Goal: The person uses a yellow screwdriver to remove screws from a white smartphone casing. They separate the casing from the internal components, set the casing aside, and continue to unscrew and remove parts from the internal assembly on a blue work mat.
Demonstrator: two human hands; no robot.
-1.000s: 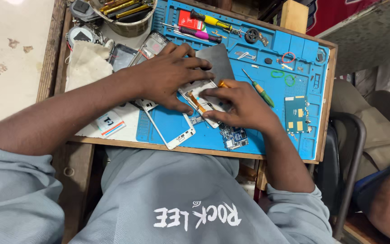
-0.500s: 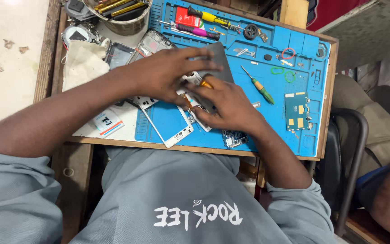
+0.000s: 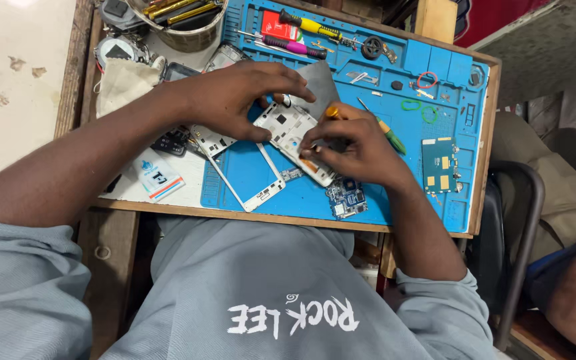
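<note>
Bare blue mat (image 3: 408,193) between circuit board (image 3: 347,197) and green board (image 3: 440,165).

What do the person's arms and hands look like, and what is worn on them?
Both hands, left hand and right hand, are bare: no gloves, rings or watch show. The forearms are uncovered. Grey ribbed sleeves of a top end near the elbows.

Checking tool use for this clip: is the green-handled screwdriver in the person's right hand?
No. The green-handled screwdriver lies on the blue mat beside the right hand, which grips an orange-handled tool.
</note>
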